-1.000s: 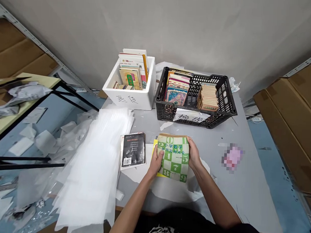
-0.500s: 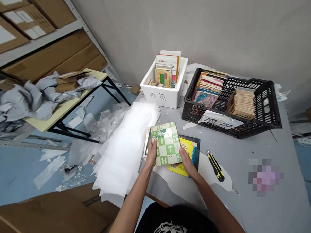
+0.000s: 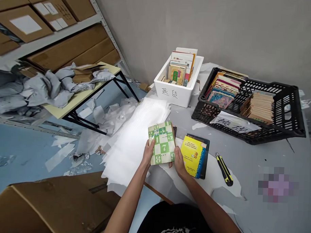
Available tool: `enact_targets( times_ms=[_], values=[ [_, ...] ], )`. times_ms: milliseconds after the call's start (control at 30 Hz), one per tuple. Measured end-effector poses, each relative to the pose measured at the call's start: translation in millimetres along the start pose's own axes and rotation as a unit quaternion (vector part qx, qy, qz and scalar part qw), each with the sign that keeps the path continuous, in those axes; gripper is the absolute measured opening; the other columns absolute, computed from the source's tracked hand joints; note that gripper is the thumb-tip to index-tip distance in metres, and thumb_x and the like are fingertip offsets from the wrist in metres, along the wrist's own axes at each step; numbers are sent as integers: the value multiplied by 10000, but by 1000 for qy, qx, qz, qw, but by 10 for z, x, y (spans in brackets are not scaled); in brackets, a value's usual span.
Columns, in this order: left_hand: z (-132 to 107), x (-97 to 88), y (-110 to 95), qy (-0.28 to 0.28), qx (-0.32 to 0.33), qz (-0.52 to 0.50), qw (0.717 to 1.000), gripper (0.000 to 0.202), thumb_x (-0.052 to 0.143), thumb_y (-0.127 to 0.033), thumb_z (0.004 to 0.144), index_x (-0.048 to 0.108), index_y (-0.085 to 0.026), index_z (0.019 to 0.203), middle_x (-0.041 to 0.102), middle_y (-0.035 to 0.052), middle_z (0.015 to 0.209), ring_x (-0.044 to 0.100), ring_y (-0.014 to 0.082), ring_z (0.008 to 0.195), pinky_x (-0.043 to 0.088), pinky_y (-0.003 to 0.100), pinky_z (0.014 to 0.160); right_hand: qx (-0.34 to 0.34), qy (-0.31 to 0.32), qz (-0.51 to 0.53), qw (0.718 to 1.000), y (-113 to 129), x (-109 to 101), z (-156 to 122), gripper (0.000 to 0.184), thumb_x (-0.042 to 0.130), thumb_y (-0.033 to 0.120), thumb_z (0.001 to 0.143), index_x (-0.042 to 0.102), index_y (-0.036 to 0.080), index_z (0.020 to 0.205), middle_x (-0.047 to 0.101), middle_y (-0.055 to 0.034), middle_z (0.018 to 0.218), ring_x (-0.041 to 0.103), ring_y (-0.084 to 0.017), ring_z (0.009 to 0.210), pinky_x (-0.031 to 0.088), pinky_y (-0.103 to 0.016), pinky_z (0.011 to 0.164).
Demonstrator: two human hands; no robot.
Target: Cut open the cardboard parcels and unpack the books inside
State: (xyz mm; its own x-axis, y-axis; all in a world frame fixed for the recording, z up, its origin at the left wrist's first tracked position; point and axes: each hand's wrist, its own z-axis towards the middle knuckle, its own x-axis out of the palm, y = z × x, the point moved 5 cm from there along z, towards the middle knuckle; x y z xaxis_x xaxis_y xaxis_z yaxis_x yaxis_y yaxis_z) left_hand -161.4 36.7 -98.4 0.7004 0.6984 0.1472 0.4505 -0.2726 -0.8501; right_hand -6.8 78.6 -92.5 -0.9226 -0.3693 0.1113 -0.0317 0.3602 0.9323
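Note:
Both my hands hold a green-and-white checked book [image 3: 161,142] above the grey table [image 3: 256,157]. My left hand [image 3: 147,154] grips its left edge with the thumb on the cover. My right hand [image 3: 178,163] grips its lower right corner. Just right of the hands a yellow book [image 3: 194,156] lies on a dark book on the table. A dark book behind the checked one is mostly hidden. A stack of white foam sheets [image 3: 134,139] lies directly to the left.
A yellow-and-black utility knife [image 3: 224,169] lies right of the yellow book. Behind stand a white foam box [image 3: 177,90] and a black crate [image 3: 249,113], both with books. Left are a side table [image 3: 79,95] with grey wrapping, shelves with cartons, and a cardboard box [image 3: 52,208].
The view swung left. My hands carried the checked book left off the yellow book, toward the foam sheets. The knife came into view.

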Motion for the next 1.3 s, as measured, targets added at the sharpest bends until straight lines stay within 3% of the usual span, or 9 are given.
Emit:
enact_targets(
  times_ms=[133, 333, 500, 700, 867, 967, 1067, 1200, 1300],
  values=[
    [28, 40, -175, -7, 46, -10, 999, 576, 688, -571, 700, 532, -179, 1093, 698, 77, 1025, 685, 219, 883, 558, 352, 773, -1, -3, -9, 1000, -95, 15, 107, 486, 320, 727, 825, 431, 254, 833, 446, 72, 572, 481, -110, 396, 372, -211, 298],
    [252, 8, -275, 3, 82, 75, 994, 567, 679, -558, 702, 553, -163, 1089, 694, 97, 1055, 681, 224, 870, 553, 359, 754, 17, 2, -154, 988, -136, -27, 182, 479, 245, 648, 892, 461, 226, 963, 497, 51, 594, 513, -119, 362, 398, -231, 329],
    [597, -16, -118, 35, 96, 238, 966, 541, 574, -546, 799, 535, -162, 1179, 665, 111, 1164, 670, 233, 949, 548, 345, 771, 72, 44, -258, 963, -235, -59, 273, 398, 223, 475, 970, 492, 183, 1000, 515, 46, 508, 576, -138, 431, 458, -233, 487],
    [975, 7, 140, 18, 78, 381, 921, 475, 555, -410, 854, 518, -152, 1251, 658, 127, 1190, 644, 255, 1034, 510, 351, 855, 132, 82, -372, 915, -413, -59, 366, 345, 319, 344, 979, 575, 119, 927, 644, -45, 662, 553, -109, 375, 457, -253, 561],
    [1017, 54, 80, -38, 82, 498, 863, 580, 593, -389, 826, 465, -105, 1315, 608, 218, 1207, 540, 398, 1150, 425, 554, 923, 97, 15, -432, 897, -305, -418, 249, 335, 346, 356, 971, 589, 152, 1077, 700, -105, 900, 683, -215, 824, 468, -301, 783],
    [763, 292, 4, -69, 180, 574, 796, 618, 583, -338, 835, 401, -57, 1354, 436, 262, 1377, 353, 422, 1309, 338, 579, 1015, 80, -85, -457, 882, -256, -953, 158, 392, 317, 309, 964, 481, 134, 1276, 579, -158, 1262, 537, -261, 1180, 395, -356, 972],
    [372, 731, 223, -6, 245, 590, 770, 527, 480, -322, 900, 384, -99, 1367, 399, 194, 1429, 355, 315, 1327, 347, 442, 1060, 92, -166, -477, 858, -355, -1444, 89, 478, 380, 306, 924, 426, 66, 1335, 477, -204, 1352, 420, -300, 1282, 353, -388, 1037],
    [58, 1185, 848, 106, 111, 586, 796, 429, 512, -267, 862, 468, -97, 1253, 556, 178, 1260, 492, 274, 1216, 413, 361, 976, 125, -153, -426, 883, -599, -1661, 95, 509, 443, 294, 870, 456, 57, 1320, 476, -215, 1335, 414, -338, 1272, 381, -420, 1011],
    [57, 1277, 1054, 101, 39, 581, 807, 388, 542, -231, 822, 498, -88, 1179, 599, 203, 1167, 570, 290, 1117, 455, 358, 872, 131, -152, -390, 899, -680, -1661, 146, 530, 471, 318, 854, 467, 63, 1319, 483, -214, 1333, 447, -325, 1255, 397, -395, 999]
  ],
)
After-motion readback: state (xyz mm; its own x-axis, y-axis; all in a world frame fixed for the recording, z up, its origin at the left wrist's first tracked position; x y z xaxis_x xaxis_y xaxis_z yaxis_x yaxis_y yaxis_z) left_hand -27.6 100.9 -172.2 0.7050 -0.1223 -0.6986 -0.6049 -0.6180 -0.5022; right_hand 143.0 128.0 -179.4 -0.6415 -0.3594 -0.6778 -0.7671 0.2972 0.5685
